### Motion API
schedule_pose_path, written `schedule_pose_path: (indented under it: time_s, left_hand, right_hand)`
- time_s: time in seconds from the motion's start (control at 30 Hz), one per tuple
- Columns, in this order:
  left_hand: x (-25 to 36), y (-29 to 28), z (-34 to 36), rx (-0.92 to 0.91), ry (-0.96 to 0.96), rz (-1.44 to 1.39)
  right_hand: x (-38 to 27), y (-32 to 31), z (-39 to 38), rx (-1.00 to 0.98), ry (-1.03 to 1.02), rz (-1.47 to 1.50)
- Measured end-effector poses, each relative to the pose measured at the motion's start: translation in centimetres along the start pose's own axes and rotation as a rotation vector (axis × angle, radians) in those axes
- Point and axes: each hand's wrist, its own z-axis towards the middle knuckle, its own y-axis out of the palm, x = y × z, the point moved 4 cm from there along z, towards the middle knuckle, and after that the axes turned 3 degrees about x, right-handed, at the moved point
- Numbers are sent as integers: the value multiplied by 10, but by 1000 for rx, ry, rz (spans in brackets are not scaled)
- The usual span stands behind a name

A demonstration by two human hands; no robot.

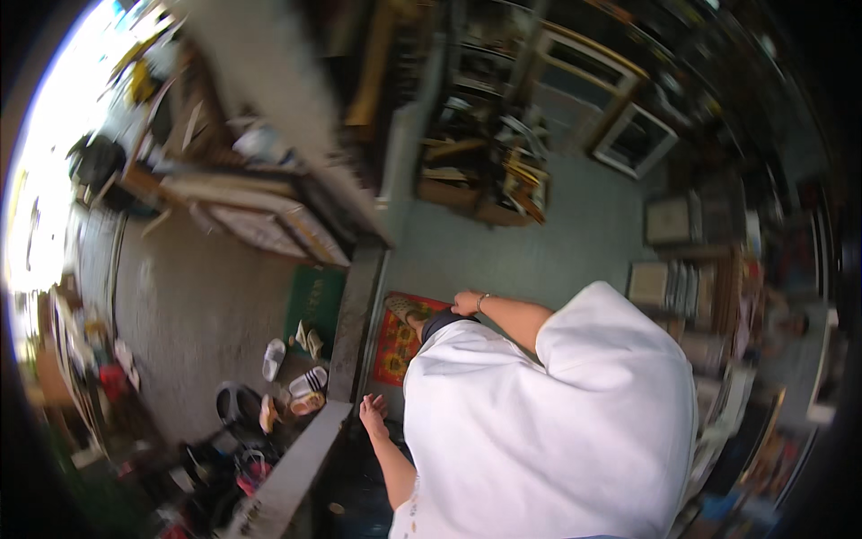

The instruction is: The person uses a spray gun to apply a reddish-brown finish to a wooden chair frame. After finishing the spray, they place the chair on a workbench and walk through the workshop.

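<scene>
My left hand (373,413) hangs beside the metal-edged threshold (296,458), its fingers apart and slightly bent, with nothing in them. My right hand (465,304), with a band at its wrist, is by my dark trouser leg (440,322); its fingers are small and blurred, so I cannot make out whether they are closed. A white short-sleeved top (548,422) covers much of the lower view. My foot in a patterned shoe (400,308) is on a red and yellow floral mat (404,350).
Slippers and sandals (305,382) lie left of the threshold, by a green mat (305,292). Leaning boards (269,220) stand at upper left. Cartons of frame offcuts (480,171) sit ahead on the grey floor (548,251). Picture frames (633,135) and stacked framed pieces (673,287) line the right.
</scene>
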Motion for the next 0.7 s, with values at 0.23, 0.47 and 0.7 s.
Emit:
schedule_pose_path:
  time_s: [0.23, 0.47, 0.7]
  left_hand:
    - [-25, -56, 26, 204, -216, -199]
    - [-28, -71, 75, 266, -190, -132]
    - [40, -123, 174, 233, -303, -439]
  right_hand:
    - [-215, -88, 65, 129, -447, -4]
    - [-518, -256, 45, 409, -1171, 595]
    - [-743, -432, -116, 955, -2115, 496]
